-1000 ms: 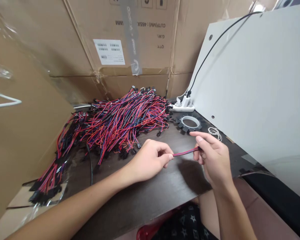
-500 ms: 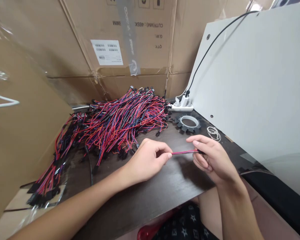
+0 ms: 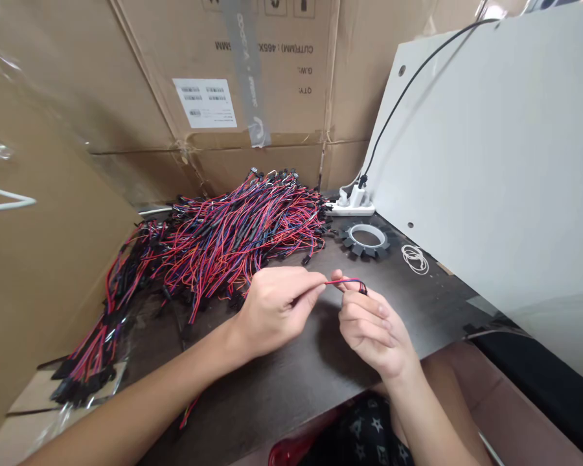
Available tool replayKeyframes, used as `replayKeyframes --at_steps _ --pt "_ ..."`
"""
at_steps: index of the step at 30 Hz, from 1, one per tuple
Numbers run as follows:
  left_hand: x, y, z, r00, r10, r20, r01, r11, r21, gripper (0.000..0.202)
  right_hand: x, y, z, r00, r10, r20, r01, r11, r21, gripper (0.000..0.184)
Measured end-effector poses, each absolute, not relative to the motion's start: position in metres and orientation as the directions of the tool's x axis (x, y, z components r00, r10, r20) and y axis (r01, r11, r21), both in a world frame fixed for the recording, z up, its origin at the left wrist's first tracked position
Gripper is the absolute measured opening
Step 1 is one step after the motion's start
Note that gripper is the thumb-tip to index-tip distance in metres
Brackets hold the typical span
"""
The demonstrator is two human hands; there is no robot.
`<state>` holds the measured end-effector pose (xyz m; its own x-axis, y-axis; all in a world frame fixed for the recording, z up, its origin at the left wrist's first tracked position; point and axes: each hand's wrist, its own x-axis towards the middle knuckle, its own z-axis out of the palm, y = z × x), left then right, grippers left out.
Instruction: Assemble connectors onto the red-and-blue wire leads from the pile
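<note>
Between my hands stretches a thin red and blue wire harness with a small black connector at its right end. My left hand is closed, pinching the wires between thumb and forefinger. My right hand is curled round the connector end, where the wires bend down sharply. Below my left forearm, loose wire ends show over the dark table. Beyond my left hand lies a large pile of red, blue and black wire harnesses.
A roll with dark tape pieces round its rim sits behind my right hand. Near it lies a coiled white cord. A white power strip stands at the back. Cardboard boxes and a white panel enclose the table.
My right hand has moved left and turned, its fingers now curled round the connector end. The wires, straight before, now bend there. Loose wire ends have appeared below my left forearm.
</note>
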<state>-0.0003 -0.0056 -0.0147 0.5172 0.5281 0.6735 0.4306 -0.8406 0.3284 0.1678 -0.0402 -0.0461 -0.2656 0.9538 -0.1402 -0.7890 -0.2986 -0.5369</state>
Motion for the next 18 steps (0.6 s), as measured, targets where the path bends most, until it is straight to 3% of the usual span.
replayKeyframes --at_steps 5,9,13,15,18 --pt "-0.002 -0.007 -0.015 0.54 0.345 0.768 0.36 -0.919 0.16 0.015 0.155 -0.045 -0.05 -0.3 0.948 -0.105 -0.819 -0.312 -0.482 0.028" --pt "-0.006 -0.001 -0.023 0.561 0.243 0.791 0.317 -0.946 0.066 0.022 0.15 -0.049 -0.052 -0.369 0.926 -0.075 -0.846 -0.368 -0.386 0.045" --pt "-0.007 0.001 -0.029 0.616 0.206 0.76 0.31 -0.951 0.006 0.02 0.15 -0.047 -0.053 -0.366 0.927 -0.076 -0.835 -0.363 -0.413 0.029" --pt "-0.005 0.0 -0.026 0.614 0.27 0.741 0.331 -0.941 0.069 0.016 0.155 -0.043 -0.054 -0.355 0.932 -0.077 -0.823 -0.351 -0.447 0.016" --pt "0.0 -0.005 -0.016 0.557 0.499 0.664 0.368 -0.865 0.341 0.017 0.164 -0.036 -0.055 -0.28 0.956 -0.084 -0.822 -0.284 -0.494 0.011"
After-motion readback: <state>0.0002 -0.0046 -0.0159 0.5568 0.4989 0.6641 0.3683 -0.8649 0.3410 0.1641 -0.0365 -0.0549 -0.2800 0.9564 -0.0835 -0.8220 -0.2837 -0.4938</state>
